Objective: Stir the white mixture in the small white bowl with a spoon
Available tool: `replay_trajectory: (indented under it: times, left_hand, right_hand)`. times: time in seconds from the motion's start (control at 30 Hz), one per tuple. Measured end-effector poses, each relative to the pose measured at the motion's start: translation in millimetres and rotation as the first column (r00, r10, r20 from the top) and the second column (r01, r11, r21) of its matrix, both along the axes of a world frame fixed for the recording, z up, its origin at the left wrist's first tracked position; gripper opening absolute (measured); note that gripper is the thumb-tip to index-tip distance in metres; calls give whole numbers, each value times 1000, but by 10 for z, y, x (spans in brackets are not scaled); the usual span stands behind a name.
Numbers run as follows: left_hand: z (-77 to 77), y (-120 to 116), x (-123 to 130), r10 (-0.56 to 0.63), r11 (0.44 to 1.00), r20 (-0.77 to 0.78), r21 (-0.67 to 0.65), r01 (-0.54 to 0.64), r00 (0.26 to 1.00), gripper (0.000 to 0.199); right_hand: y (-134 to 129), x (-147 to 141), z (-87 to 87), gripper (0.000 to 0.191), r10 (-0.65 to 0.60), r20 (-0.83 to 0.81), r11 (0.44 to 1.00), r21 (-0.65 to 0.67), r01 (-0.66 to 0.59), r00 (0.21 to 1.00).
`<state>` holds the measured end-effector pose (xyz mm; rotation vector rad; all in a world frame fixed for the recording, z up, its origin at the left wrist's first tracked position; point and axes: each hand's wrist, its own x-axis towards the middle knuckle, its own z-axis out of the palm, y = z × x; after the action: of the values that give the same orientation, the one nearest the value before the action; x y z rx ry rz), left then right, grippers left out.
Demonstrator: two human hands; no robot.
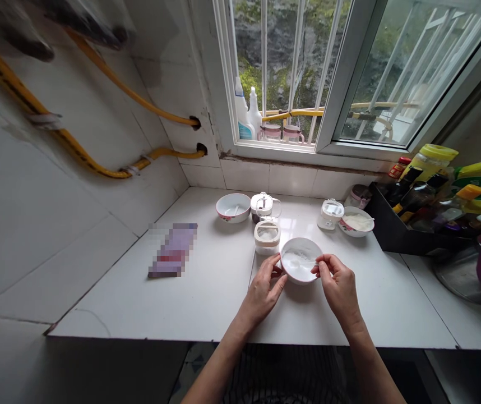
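A white bowl [300, 259] with whitish contents stands near the middle of the counter. My left hand [266, 286] rests at its left side, thumb and fingers apart around the rim. Over the bowl's right edge, my right hand [338, 285] pinches a small pale utensil, whose tip reaches into the bowl. Directly behind my left hand is a lidded white jar [267, 238]. Another jar [261, 206] with dark contents stands behind that one. To its left sits a second bowl [232, 208] with a red-patterned rim and a spoon inside.
A pixelated purple packet [175, 251] lies on the left of the white counter [207, 303]. At the right are a clear jar [331, 214], a bowl of white powder [356, 222], a black bottle box [404, 235] and a metal pot [461, 278].
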<state>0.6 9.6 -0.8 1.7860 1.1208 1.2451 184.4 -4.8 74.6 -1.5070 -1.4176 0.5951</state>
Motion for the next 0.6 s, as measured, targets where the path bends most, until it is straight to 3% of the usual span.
replay_trajectory:
  times: [0.3, 0.43, 0.6]
  left_hand:
    - [31, -52, -10, 49, 995, -106, 90, -39, 993, 69]
    - [39, -86, -18, 65, 986, -116, 160, -46, 991, 52]
    - [24, -86, -27, 84, 971, -196, 235, -36, 977, 30]
  right_hand:
    - [-76, -81, -83, 21, 12, 3, 1000, 28, -13, 1000]
    - [5, 6, -10, 20, 39, 19, 999, 17, -40, 999]
    - [290, 137, 208, 17, 137, 79, 990, 13, -139, 987]
